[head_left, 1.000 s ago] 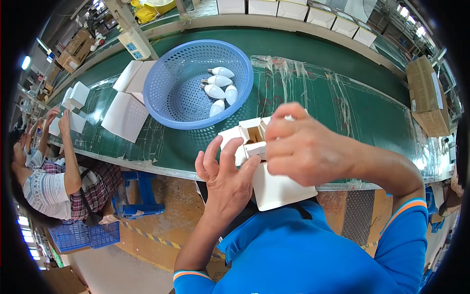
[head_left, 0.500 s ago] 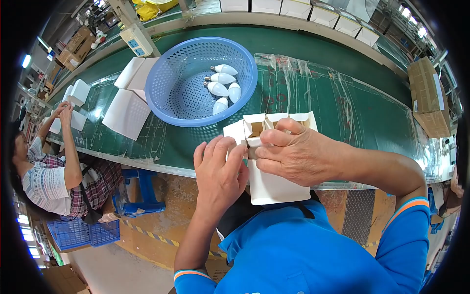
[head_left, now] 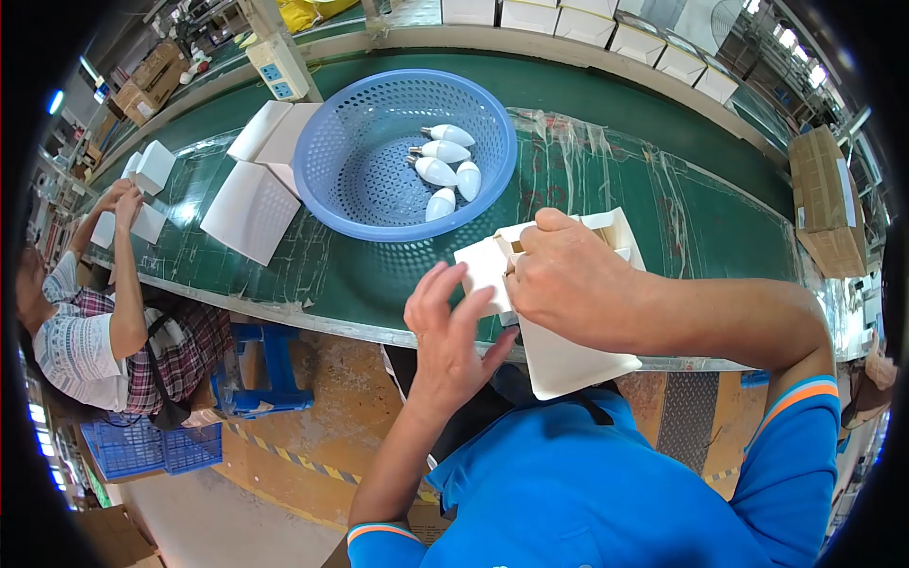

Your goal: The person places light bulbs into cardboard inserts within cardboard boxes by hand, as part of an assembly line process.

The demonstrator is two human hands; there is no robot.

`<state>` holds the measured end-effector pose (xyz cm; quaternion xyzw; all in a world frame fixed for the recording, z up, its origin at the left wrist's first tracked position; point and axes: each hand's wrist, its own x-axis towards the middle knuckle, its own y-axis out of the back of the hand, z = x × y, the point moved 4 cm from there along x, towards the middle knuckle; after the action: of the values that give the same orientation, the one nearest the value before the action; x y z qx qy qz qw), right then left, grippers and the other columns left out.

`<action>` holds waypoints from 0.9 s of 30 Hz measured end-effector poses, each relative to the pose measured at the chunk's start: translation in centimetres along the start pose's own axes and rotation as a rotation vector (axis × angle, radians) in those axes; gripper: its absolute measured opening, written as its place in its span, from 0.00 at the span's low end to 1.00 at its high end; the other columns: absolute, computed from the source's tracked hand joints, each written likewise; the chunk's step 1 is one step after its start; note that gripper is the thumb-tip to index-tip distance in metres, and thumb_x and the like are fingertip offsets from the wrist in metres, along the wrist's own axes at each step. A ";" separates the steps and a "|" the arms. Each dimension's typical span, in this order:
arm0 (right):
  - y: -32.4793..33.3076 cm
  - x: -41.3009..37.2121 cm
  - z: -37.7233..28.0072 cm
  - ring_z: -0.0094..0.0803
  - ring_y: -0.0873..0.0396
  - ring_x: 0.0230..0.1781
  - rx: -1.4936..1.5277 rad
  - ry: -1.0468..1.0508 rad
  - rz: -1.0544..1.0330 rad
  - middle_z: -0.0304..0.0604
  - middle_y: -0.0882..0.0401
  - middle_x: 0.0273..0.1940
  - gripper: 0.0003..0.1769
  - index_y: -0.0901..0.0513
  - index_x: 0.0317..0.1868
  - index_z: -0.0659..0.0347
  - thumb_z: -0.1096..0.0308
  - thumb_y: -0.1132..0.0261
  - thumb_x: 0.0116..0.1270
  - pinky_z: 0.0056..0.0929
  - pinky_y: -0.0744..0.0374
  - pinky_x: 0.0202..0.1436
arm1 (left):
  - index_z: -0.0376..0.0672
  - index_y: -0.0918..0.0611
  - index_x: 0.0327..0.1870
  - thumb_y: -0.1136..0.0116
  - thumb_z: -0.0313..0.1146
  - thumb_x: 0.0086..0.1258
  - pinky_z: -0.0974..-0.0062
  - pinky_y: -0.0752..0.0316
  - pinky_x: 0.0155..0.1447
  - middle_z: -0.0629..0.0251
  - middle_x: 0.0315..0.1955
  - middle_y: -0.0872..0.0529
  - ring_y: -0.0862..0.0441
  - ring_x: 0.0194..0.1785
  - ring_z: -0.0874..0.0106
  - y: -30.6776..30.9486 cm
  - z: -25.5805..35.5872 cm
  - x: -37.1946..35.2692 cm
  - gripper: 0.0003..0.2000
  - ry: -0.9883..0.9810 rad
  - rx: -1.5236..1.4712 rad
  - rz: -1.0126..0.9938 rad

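A white cardboard box (head_left: 573, 360) with its top flaps raised stands at the bench's front edge, close to my body. Inner dividers show at its opening. My right hand (head_left: 571, 275) is closed over that opening, its fingers curled downward; whatever they hold is hidden. To the left, my left hand (head_left: 449, 331) has its fingers spread beside the box's left flap (head_left: 485, 272), and nothing shows in it. Behind the box sits a blue perforated basket (head_left: 317, 213) with several white candle-shaped bulbs (head_left: 443, 150) lying in its right side.
White open cartons (head_left: 248, 210) lie left of the basket. A brown carton (head_left: 827, 204) stands at the right end of the green bench (head_left: 682, 218). White boxes (head_left: 578, 23) line the shelf behind. At far left another person (head_left: 85, 331) handles small white boxes.
My left hand has come away from the box's opening and its fingers have spread. The right hand has turned into a tighter fist over the box, which is now more tilted.
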<state>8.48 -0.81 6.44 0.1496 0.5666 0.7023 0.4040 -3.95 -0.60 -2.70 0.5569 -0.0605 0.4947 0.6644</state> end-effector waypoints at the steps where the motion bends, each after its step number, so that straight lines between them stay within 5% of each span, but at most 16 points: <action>1: 0.0 0.0 -0.2 0.27 0.27 0.38 -0.048 0.005 0.018 0.34 0.21 0.29 0.05 0.16 0.27 0.57 0.66 0.37 0.53 0.28 0.35 0.44 | 0.44 0.32 0.59 0.24 0.29 0.43 0.55 0.41 0.66 0.55 0.58 0.30 0.34 0.66 0.52 -0.9 -1.0 -1.0 0.38 0.068 -0.145 0.167; 2: 0.0 0.0 -0.2 0.27 0.27 0.38 -0.097 0.008 0.037 0.34 0.21 0.29 0.05 0.16 0.27 0.57 0.66 0.37 0.53 0.27 0.35 0.44 | 0.43 0.38 0.65 0.22 0.30 0.43 0.55 0.42 0.68 0.54 0.60 0.32 0.35 0.67 0.52 -1.5 -1.9 -1.9 0.45 0.133 -0.291 0.334; 3: -0.1 -0.1 -0.1 0.27 0.27 0.38 -0.100 0.010 0.035 0.34 0.21 0.29 0.05 0.16 0.27 0.57 0.66 0.37 0.53 0.27 0.35 0.44 | 0.40 0.49 0.70 0.21 0.32 0.43 0.56 0.43 0.70 0.52 0.63 0.35 0.36 0.68 0.54 -2.2 -2.3 -2.1 0.54 0.277 -0.281 0.231; 4: -0.2 -0.3 0.0 0.27 0.27 0.37 -0.062 0.030 0.091 0.33 0.22 0.28 0.05 0.16 0.27 0.57 0.66 0.36 0.52 0.27 0.35 0.44 | 0.40 0.49 0.70 0.21 0.32 0.43 0.56 0.43 0.70 0.52 0.63 0.35 0.36 0.68 0.54 -2.7 -2.2 -1.9 0.54 0.277 -0.284 0.234; 6: -0.4 -0.5 -0.1 0.27 0.27 0.37 -0.024 0.051 0.140 0.33 0.22 0.27 0.05 0.16 0.27 0.56 0.66 0.36 0.51 0.27 0.35 0.44 | 0.37 0.42 0.68 0.20 0.35 0.42 0.54 0.38 0.68 0.47 0.61 0.30 0.34 0.68 0.50 -5.2 -2.5 -0.9 0.51 0.465 -0.786 0.021; 7: -0.4 -0.5 -0.3 0.28 0.27 0.37 -0.056 0.045 0.168 0.33 0.22 0.27 0.05 0.16 0.27 0.56 0.67 0.36 0.51 0.27 0.35 0.44 | 0.37 0.34 0.64 0.22 0.32 0.44 0.56 0.34 0.66 0.48 0.56 0.23 0.25 0.62 0.53 -5.9 -2.7 -0.1 0.43 0.195 -0.446 -0.021; 10: -0.4 -0.2 0.3 0.27 0.27 0.37 -0.061 0.038 0.167 0.33 0.23 0.27 0.04 0.16 0.26 0.55 0.67 0.36 0.50 0.27 0.35 0.43 | 0.38 0.23 0.53 0.26 0.29 0.45 0.61 0.27 0.61 0.55 0.45 0.16 0.18 0.51 0.55 -7.5 -2.3 1.4 0.30 0.118 -0.580 -0.068; 13: -0.8 0.5 0.8 0.27 0.26 0.34 -0.026 0.035 0.097 0.33 0.23 0.25 0.03 0.16 0.24 0.54 0.67 0.35 0.48 0.28 0.35 0.43 | 0.39 0.19 0.44 0.29 0.27 0.45 0.64 0.24 0.55 0.59 0.39 0.14 0.17 0.47 0.57 -6.7 -2.2 1.7 0.21 0.359 -0.755 -0.157; 24: 0.0 0.1 0.7 0.27 0.25 0.27 0.015 0.124 0.225 0.33 0.23 0.18 0.02 0.16 0.19 0.53 0.68 0.35 0.45 0.28 0.34 0.40 | 0.39 0.19 0.41 0.31 0.25 0.46 0.64 0.22 0.47 0.59 0.37 0.15 0.16 0.42 0.56 -7.2 -2.2 1.3 0.18 0.276 -0.785 -0.046; 27: -0.9 0.8 0.8 0.28 0.25 0.26 0.009 0.063 0.013 0.33 0.24 0.18 0.03 0.16 0.19 0.52 0.68 0.35 0.46 0.29 0.34 0.41 | 0.40 0.18 0.41 0.29 0.26 0.46 0.64 0.22 0.47 0.59 0.37 0.14 0.16 0.42 0.57 -6.6 -2.0 1.6 0.18 0.293 -0.776 -0.084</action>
<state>8.84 0.37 5.68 0.1331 0.5814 0.7067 0.3805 0.70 2.67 -6.89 0.1911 -0.1244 0.4818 0.8461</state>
